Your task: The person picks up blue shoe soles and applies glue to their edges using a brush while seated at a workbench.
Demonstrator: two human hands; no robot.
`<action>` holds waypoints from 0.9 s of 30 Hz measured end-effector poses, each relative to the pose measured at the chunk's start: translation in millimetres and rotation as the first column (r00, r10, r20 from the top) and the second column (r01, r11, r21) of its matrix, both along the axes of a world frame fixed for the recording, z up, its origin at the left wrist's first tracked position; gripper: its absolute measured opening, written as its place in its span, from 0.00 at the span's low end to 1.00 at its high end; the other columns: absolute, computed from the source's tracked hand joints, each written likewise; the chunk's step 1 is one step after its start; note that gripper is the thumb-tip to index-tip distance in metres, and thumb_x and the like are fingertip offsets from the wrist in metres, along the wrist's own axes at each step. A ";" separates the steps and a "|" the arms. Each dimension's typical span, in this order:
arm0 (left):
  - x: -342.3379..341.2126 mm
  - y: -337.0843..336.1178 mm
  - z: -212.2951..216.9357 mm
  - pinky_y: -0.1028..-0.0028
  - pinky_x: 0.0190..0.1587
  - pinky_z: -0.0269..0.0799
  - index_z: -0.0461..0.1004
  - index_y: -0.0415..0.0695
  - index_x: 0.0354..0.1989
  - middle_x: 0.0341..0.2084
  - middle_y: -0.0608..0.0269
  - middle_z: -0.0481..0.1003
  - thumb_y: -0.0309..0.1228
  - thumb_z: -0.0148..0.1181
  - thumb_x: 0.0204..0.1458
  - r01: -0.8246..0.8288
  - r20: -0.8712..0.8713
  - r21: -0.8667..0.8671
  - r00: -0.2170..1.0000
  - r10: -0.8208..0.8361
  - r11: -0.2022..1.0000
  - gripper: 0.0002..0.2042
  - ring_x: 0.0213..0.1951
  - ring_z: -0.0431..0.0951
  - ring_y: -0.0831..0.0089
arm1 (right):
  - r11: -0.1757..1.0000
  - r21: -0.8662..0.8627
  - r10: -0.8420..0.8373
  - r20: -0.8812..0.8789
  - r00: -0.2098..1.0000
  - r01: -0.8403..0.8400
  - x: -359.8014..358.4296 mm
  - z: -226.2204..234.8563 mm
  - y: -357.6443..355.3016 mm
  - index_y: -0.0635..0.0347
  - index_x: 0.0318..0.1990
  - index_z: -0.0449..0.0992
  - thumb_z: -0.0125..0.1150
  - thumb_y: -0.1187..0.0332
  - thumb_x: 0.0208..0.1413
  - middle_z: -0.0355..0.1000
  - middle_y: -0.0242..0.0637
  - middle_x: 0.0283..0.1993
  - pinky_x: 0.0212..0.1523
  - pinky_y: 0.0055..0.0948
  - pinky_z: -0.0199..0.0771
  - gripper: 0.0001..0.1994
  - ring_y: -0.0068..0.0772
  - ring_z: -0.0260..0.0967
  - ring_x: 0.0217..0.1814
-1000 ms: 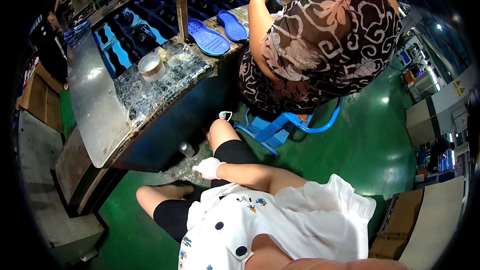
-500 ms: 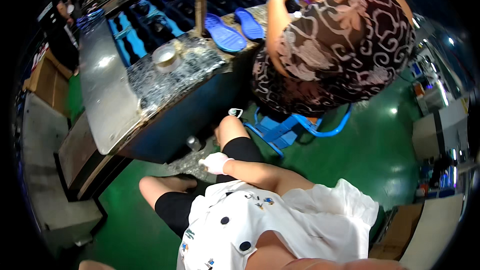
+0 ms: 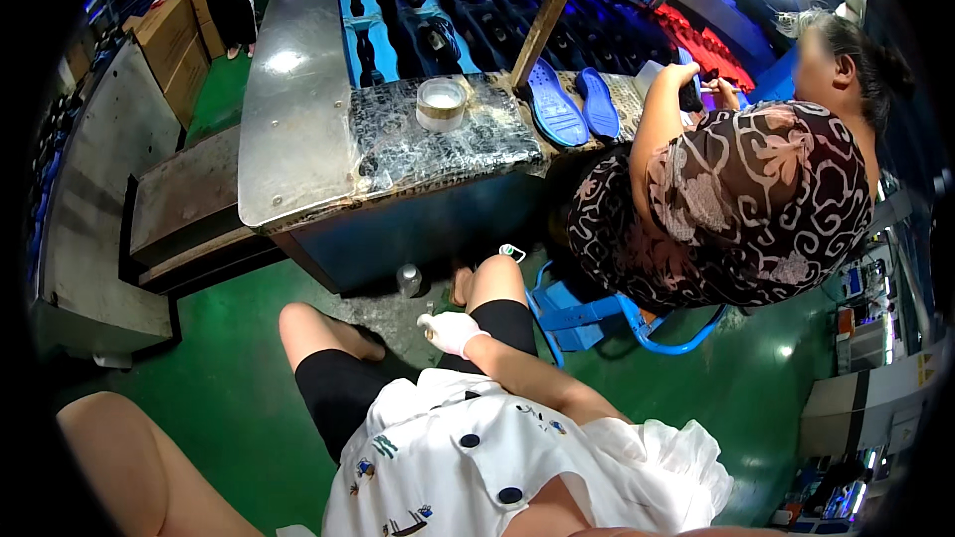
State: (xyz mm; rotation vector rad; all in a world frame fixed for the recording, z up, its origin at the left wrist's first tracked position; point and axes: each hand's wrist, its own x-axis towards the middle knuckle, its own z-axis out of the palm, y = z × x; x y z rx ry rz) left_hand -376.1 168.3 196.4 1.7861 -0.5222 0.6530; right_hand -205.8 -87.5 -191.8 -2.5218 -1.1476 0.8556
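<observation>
My right hand (image 3: pixel 454 332), in a white glove, hovers over my right thigh with its fingers curled together. Whatever they may hold is too small to make out. My bent left arm comes in at the lower left, but its hand lies outside the picture. Ahead of me is a metal-edged workbench (image 3: pixel 288 144), its near corner wrapped in patterned, worn covering. A round tub with a pale rim (image 3: pixel 441 103) stands on that corner. To its right lie a large blue sole (image 3: pixel 556 111) and a smaller blue sole (image 3: pixel 599 104).
A co-worker (image 3: pixel 761 199) in a dark patterned top sits at the right on a blue-framed seat (image 3: pixel 587 316), hands at the bench. Dark and light-blue shoe parts (image 3: pixel 370 35) line the bench bed. A clear container (image 3: pixel 409 280) stands on the floor. Cardboard boxes (image 3: pixel 171 50) stand far left.
The view has turned, so the bench and co-worker sit farther right. My left arm now shows more at the lower left. My right hand stays over my thigh, fingers still curled.
</observation>
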 end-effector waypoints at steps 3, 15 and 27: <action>-3.1 -1.3 0.1 0.74 0.34 0.69 0.65 0.39 0.44 0.36 0.58 0.69 0.34 0.49 0.57 -0.019 0.006 0.019 1.000 0.019 1.000 0.13 0.34 0.70 0.70 | 0.999 -0.034 0.000 -0.026 1.000 -0.001 2.6 1.8 0.6 0.45 0.52 0.69 0.46 0.62 0.57 0.75 0.48 0.39 0.44 0.45 0.71 0.15 0.51 0.73 0.43; -24.1 -1.9 16.2 0.73 0.37 0.70 0.64 0.38 0.48 0.40 0.57 0.69 0.34 0.49 0.58 -0.119 0.029 0.157 0.993 0.116 0.980 0.14 0.37 0.71 0.69 | 1.000 -0.012 -0.007 -0.011 1.000 0.007 0.1 8.5 2.4 0.45 0.52 0.70 0.47 0.62 0.54 0.75 0.48 0.40 0.44 0.43 0.73 0.17 0.50 0.74 0.43; -44.6 -3.8 76.7 0.72 0.40 0.70 0.62 0.38 0.51 0.43 0.55 0.69 0.34 0.49 0.58 -0.138 0.102 0.563 0.990 0.097 0.815 0.16 0.41 0.71 0.68 | 0.999 -0.006 0.043 -0.021 0.999 -0.043 0.2 -3.2 8.6 0.46 0.52 0.69 0.46 0.60 0.57 0.75 0.48 0.40 0.46 0.45 0.71 0.16 0.51 0.73 0.44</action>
